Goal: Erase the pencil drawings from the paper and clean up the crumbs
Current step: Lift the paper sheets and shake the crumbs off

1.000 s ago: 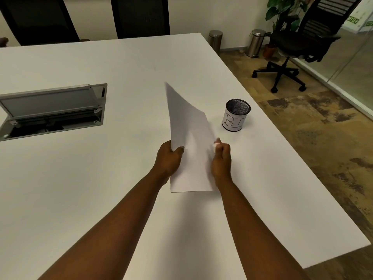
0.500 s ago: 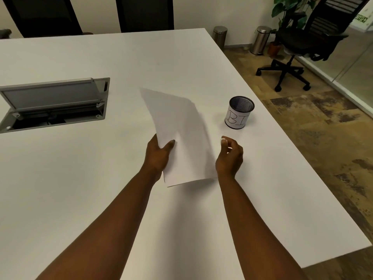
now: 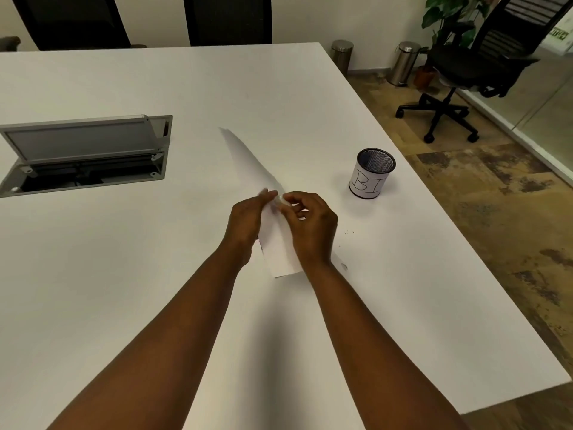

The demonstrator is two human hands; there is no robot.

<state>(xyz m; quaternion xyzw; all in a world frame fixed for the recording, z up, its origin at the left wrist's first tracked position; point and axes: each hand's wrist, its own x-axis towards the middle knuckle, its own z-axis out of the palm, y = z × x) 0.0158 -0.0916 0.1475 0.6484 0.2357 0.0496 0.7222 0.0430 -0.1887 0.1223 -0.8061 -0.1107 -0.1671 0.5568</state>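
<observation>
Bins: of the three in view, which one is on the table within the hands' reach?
The mesh cup labelled "BI", standing right of the right hand; the two steel pedal bins stand on the floor by the wall.

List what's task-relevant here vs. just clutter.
Job: paper, held by left hand and right hand; crumbs on table; mesh cup.
Lying about: cable hatch, office chair, two bins, plant.

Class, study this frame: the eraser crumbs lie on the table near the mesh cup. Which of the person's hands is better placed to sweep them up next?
Probably the right hand. The crumbs lie just to its right, toward the mesh cup. The left hand grips the paper on the far side.
</observation>
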